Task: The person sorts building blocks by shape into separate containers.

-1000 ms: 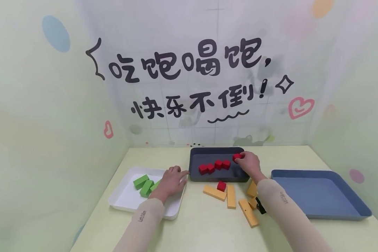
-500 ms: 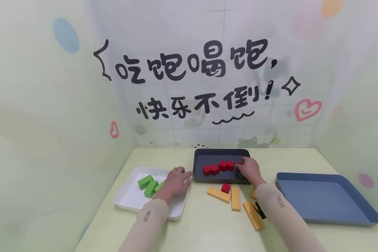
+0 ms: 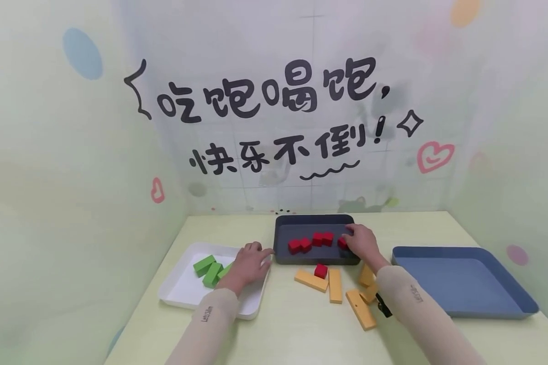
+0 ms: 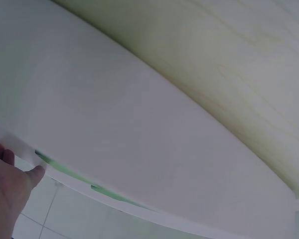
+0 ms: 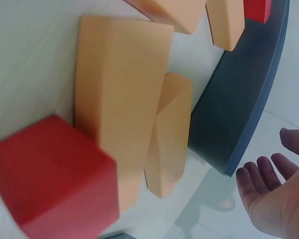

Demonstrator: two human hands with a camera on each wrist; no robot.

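On my head feed, a smooth, shallow dark-grey tray (image 3: 317, 260) holds five sharp-edged red cubes (image 3: 317, 239). The right hand (image 3: 365, 245) hovers at its right end, fingers and thumb parted, just beside the rightmost red cube (image 3: 342, 243); whether they touch it, I can't tell. The left hand (image 3: 249, 263), fingers loosely bent, lies over the rim of a smooth white tray (image 3: 178, 287) holding oblong green blocks (image 3: 203, 264). My right wrist feed shows a close red cube (image 5: 55, 179) by oblong orange blocks (image 5: 124, 94); I can't make out that cube from the head.
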